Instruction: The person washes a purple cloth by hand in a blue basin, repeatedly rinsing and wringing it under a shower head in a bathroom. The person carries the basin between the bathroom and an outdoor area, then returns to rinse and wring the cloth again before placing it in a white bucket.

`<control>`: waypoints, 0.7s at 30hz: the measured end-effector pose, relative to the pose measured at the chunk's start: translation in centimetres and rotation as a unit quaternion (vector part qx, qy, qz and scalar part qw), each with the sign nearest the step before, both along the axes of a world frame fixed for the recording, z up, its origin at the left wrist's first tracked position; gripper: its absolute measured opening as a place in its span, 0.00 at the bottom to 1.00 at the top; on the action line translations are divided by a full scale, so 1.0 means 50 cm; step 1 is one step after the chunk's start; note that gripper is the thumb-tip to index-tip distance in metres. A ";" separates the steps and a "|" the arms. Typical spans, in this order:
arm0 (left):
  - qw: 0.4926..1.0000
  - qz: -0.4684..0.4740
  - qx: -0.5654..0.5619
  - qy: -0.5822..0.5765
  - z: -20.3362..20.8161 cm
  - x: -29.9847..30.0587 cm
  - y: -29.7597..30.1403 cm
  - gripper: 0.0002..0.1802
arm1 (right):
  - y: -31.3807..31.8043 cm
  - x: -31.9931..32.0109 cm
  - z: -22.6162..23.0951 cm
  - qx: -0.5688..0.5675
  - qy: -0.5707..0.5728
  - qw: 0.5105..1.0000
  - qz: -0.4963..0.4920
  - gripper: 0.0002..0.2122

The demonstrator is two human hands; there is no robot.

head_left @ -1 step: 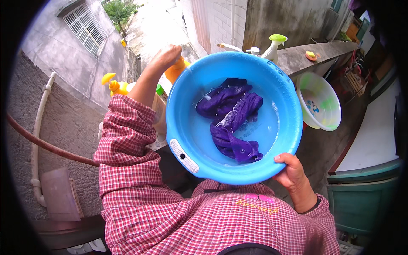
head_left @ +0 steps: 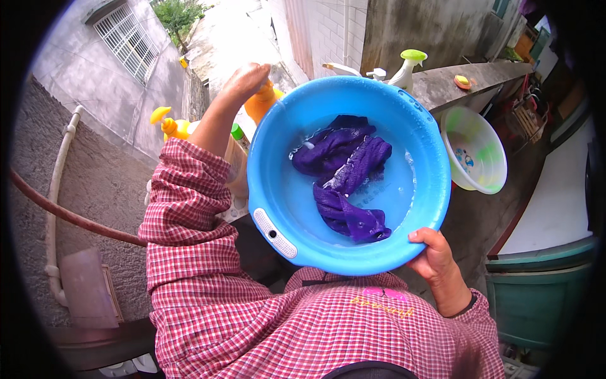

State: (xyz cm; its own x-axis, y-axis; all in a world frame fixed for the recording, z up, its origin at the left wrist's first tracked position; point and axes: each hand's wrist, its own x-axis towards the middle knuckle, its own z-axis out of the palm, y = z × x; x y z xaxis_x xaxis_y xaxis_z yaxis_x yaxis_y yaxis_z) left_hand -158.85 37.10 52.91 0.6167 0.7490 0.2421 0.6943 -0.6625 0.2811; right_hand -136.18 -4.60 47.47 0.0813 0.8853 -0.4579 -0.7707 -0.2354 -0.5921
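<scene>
My right hand grips the near right rim of a round blue basin, thumb on top of the edge. Inside the basin, a dark purple cloth lies bunched in shallow water with a few suds. Beyond the basin's far left side, my left hand is closed over the top of an orange bottle; its fingertips are hidden, and the bottle's lower part is behind the basin. Beside my left forearm stand a yellow pump bottle and a container with a green cap.
A white spray bottle with a green head stands behind the basin, near a white tap. Soap in a dish sits on the concrete ledge. A pale green-and-white basin is to the right. A hose crosses the left wall.
My left hand has risen very slightly at the orange bottle. The blue basin has shifted a touch to the right, with my right hand still on its rim.
</scene>
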 end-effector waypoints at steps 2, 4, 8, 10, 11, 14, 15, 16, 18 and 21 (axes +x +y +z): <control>0.983 0.127 -0.101 -0.085 0.018 0.010 -0.013 0.30 | -0.010 0.006 -0.005 0.004 -0.010 1.000 -0.006 0.29; 0.980 0.144 -0.092 -0.101 0.040 0.022 -0.036 0.34 | -0.022 0.012 -0.007 0.015 -0.012 1.000 -0.015 0.29; 0.961 0.151 0.228 -0.024 0.078 0.036 -0.127 0.33 | -0.052 0.027 -0.011 0.001 -0.002 0.999 -0.033 0.29; 0.932 0.036 0.352 -0.076 0.069 0.044 -0.196 0.31 | -0.072 0.041 -0.015 0.039 0.011 0.999 -0.030 0.30; 0.958 -0.032 0.259 -0.121 0.053 0.050 -0.239 0.32 | -0.083 0.052 -0.018 0.023 0.000 0.999 -0.042 0.29; 0.993 -0.054 -0.068 -0.084 0.016 0.091 -0.327 0.36 | -0.124 0.090 -0.029 0.015 0.013 0.999 -0.050 0.28; 0.969 -0.068 -0.229 -0.068 0.013 0.102 -0.339 0.38 | -0.139 0.106 -0.035 0.007 0.027 0.998 -0.053 0.27; 0.973 -0.047 -0.207 -0.091 -0.010 0.129 -0.367 0.41 | -0.155 0.121 -0.039 -0.001 0.040 0.998 -0.057 0.27; 0.987 -0.087 -0.124 -0.059 -0.028 0.170 -0.397 0.41 | -0.187 0.154 -0.047 -0.009 0.035 0.997 -0.072 0.26; 0.994 -0.107 -0.029 0.018 -0.059 0.245 -0.444 0.40 | -0.240 0.203 -0.059 -0.007 0.022 0.995 -0.093 0.25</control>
State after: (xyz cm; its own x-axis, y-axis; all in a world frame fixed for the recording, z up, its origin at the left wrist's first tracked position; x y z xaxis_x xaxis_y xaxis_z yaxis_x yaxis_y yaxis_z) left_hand -146.60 14.87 49.95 0.7711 0.6114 0.1775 0.5492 -0.7799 0.3004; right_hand -126.00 -16.62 44.51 0.2226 0.8507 -0.4762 -0.8268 -0.0941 -0.5545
